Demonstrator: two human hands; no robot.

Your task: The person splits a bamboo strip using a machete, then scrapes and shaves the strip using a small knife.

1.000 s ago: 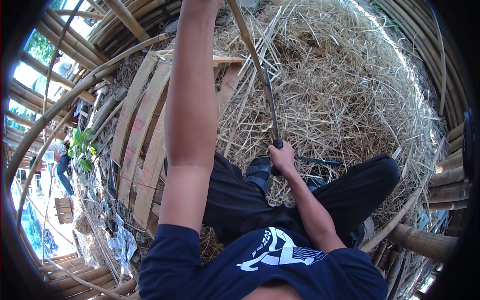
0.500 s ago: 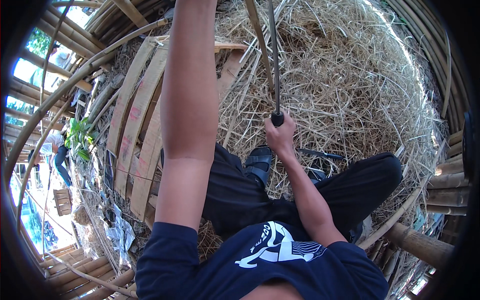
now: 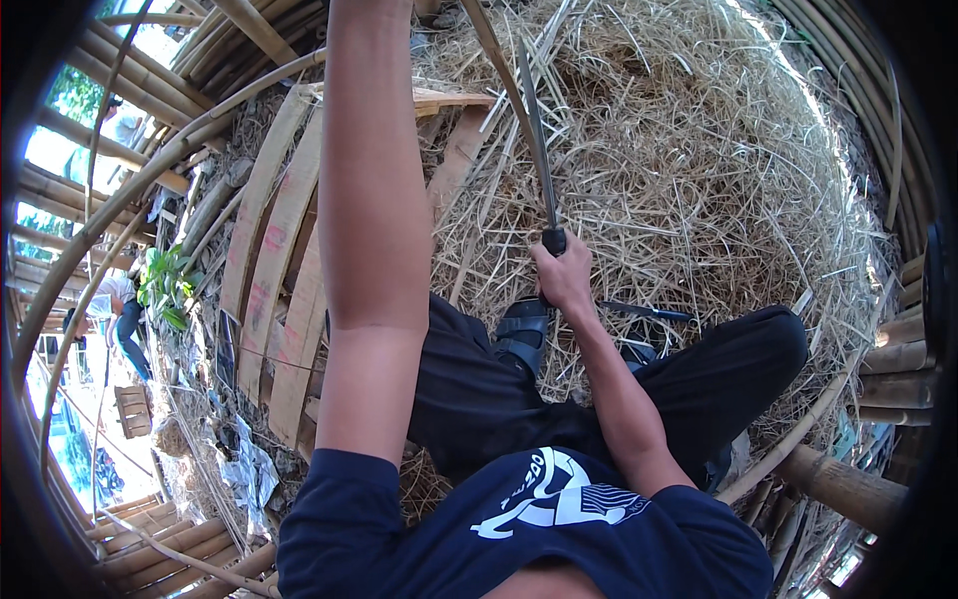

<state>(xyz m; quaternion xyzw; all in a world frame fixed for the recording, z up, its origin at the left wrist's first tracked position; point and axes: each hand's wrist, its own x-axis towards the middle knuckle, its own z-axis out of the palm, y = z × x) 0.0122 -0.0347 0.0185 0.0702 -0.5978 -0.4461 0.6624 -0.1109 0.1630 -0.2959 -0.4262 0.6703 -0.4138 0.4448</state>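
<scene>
A bamboo-framed hut surrounds a thick heap of dry straw (image 3: 699, 170), with wooden planks (image 3: 279, 270) lying at its left edge. Seen from the head camera, the person sits on the straw with legs in dark trousers. The right hand (image 3: 564, 280) is clenched around the black handle of a long knife (image 3: 539, 150), whose blade points up beside a thin bamboo strip (image 3: 489, 45). The left arm rises straight up; its hand is out of the picture, so its grip cannot be told.
</scene>
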